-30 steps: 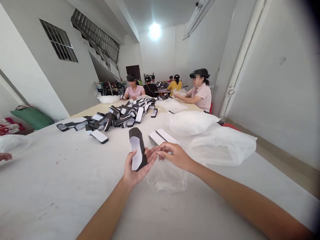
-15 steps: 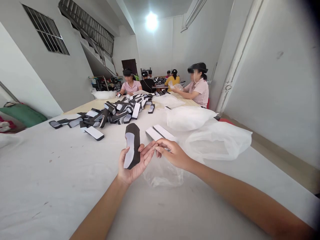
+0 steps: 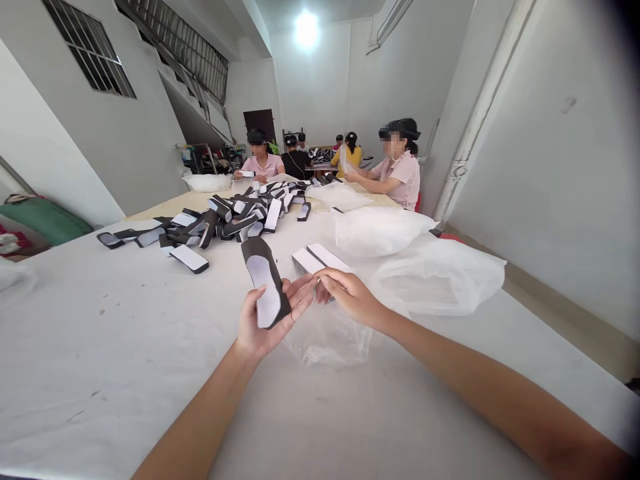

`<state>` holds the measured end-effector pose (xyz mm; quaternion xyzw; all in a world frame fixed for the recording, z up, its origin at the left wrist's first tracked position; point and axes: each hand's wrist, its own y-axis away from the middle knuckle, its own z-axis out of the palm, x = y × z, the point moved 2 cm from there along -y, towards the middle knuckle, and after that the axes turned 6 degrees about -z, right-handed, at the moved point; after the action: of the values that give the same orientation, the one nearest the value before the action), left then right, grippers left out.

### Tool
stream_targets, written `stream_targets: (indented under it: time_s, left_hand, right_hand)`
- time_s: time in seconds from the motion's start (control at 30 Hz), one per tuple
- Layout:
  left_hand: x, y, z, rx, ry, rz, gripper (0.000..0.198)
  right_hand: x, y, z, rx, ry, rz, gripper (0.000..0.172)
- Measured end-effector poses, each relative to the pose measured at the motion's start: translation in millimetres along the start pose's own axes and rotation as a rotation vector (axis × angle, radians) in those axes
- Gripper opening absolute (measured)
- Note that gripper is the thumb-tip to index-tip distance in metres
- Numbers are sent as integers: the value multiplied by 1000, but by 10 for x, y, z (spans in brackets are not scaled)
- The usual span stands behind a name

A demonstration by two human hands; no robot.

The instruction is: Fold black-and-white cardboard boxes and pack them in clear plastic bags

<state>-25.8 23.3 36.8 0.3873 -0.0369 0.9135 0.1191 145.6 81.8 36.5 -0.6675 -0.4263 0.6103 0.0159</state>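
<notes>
My left hand [image 3: 265, 330] grips a black foam block [image 3: 270, 293] with a pale, curved inset face, thumb on the pale face and fingers stretched to the right. My right hand [image 3: 350, 297] is closed in a pinch at the left fingertips; whatever it pinches, if anything, is too small to make out. Behind the right hand lie two black blocks with white tops [image 3: 323, 259], side by side, partly hidden by the fingers. Below both hands a thin clear plastic bag [image 3: 330, 337] rests on the white-covered table [image 3: 150, 373].
A heap of similar black-and-white blocks [image 3: 235, 217] spreads across the table's far left, with one block [image 3: 189, 259] nearer me. Translucent bags [image 3: 440, 277] lie at the right. Several people sit beyond, one in pink [image 3: 400, 177] at the right holding a bag.
The foam block in my left hand has tilted, its top leaning further left. My right hand stays pinched at the left fingertips, with a slight shift. The person at the right has raised the bag.
</notes>
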Motion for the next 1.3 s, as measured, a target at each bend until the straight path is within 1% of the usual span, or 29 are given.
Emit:
stream_targets:
  time_s: [0.1,0.17,0.23,0.3,0.37,0.43,0.47,0.5,0.53,0.6,0.67,0.7,0.73,0.77,0.83,0.9,0.97,1.03,1.07,1.17,1.23,1.3]
  left_hand:
    - [24,-95,-167,127,-90,27,22]
    - [59,-157,-280,200,-149,68,26]
    - [67,-204,-351,247,-268,70,34]
    - [16,-226,-360,268,-419,23,42]
    - [-74,-221,-317,317,-563,24,43]
    - [-154,-205,-258,387,-758,109,39]
    - [-178,-204,-238,410,-884,151,39]
    - [-186,-213,-235,408,-1010,169,41]
    - [-174,-237,-255,380,-1111,157,45]
    - [-67,-324,-375,268,-1209,71,54]
    - [169,-445,-585,180,-1280,-12,58]
    - [333,-507,-712,182,-1380,-19,57]
    - [528,-564,-852,284,-1544,16,55]
    - [729,-614,-995,389,-1609,46,53]
    - [1109,-692,-1268,587,-1701,85,55]
    - [1422,-747,-1520,812,-1768,106,60]
    - [1647,-802,-1752,1030,-1794,115,68]
    - [1797,-881,-1970,1194,-1799,118,74]
    - [1858,-927,-2075,1312,-1815,102,74]
    - [1982,-1112,-2329,1421,-1756,115,84]
    - [2021,-1208,-2427,1464,-1620,139,78]
    - [2014,-1247,-2445,1478,-1513,153,71]
  right_hand:
    - [82,-20,-43,-45,34,75,35]
    - [157,-35,-39,-84,-53,158,38]
    - [231,-31,2,-77,-199,279,40]
    - [293,9,94,-43,-401,415,44]
    - [335,85,236,-49,-610,495,50]
    - [374,173,385,-54,-757,494,55]
    - [401,214,448,-39,-793,478,54]
    - [433,249,499,-7,-804,462,50]
    - [468,277,539,31,-797,456,44]
    - [534,306,583,95,-741,469,34]
    - [574,309,588,145,-652,515,31]
    - [582,305,582,163,-611,546,30]
    - [584,300,575,175,-579,577,29]
    - [580,295,568,181,-555,605,29]
    - [571,287,563,171,-528,642,27]
    - [572,286,568,159,-521,644,26]
    - [588,290,583,156,-538,630,29]
    - [615,295,601,151,-576,617,34]
    - [630,296,610,147,-598,613,37]
    - [664,288,620,138,-648,611,38]
    - [669,276,616,139,-680,607,38]
    - [660,263,608,144,-704,593,37]
